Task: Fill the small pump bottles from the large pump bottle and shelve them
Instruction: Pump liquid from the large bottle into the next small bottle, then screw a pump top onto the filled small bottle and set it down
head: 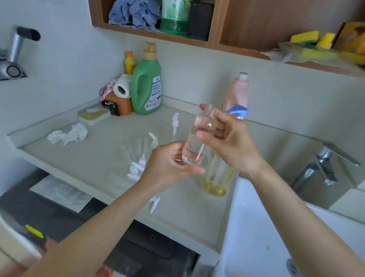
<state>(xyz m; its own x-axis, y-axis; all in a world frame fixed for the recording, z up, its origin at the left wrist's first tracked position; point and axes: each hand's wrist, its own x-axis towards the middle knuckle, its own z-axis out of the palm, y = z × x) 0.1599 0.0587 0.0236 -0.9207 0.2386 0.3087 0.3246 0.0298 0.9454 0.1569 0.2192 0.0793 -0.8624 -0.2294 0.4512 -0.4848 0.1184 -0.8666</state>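
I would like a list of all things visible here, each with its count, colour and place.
small bottle: one, clear, no pump on, held in both hands
large bottle: one, clear with yellow liquid, counter beside sink
pump heads: several, white, lying on counter
green jug: one, back of counter
pink bottle: one, against back wall
paper roll: one, white, left of green jug
sponges: two at least, yellow, upper shelf
tap: one, silver, right
left hand: grips bottle's base
right hand: grips bottle's upper part
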